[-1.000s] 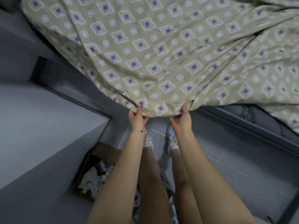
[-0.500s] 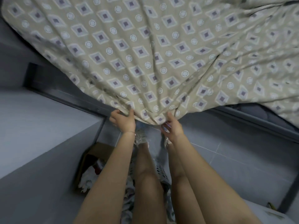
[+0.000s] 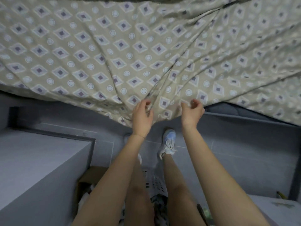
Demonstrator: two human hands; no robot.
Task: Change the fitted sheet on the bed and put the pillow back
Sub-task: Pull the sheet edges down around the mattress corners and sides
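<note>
1. The patterned fitted sheet (image 3: pixel 114 54) is seen spread across the bed. Its near edge is draped over the side, and a strip of dark mattress (image 3: pixel 236 110) is exposed to the right of the hands. No pillow is in view.
2. A ridge of cloth near the hem is pinched in the left hand (image 3: pixel 142 116) between thumb and curled fingers, and creases are fanned out from that grip.
3. The right hand (image 3: pixel 191 114) is held near it at the hem with its fingers curled. Because of blur, it cannot be told whether any cloth is caught.
4. Both forearms are stretched forward and down, with the palms turned towards each other above the grey floor (image 3: pixel 228 152).
5. The step is judged to be drawing the edge down over the mattress side. It is best done with the hem taken firmly in both hands, the hands set wider apart, and the pull kept even, so that the creases are drawn out and the bare strip is covered before tucking.
</note>
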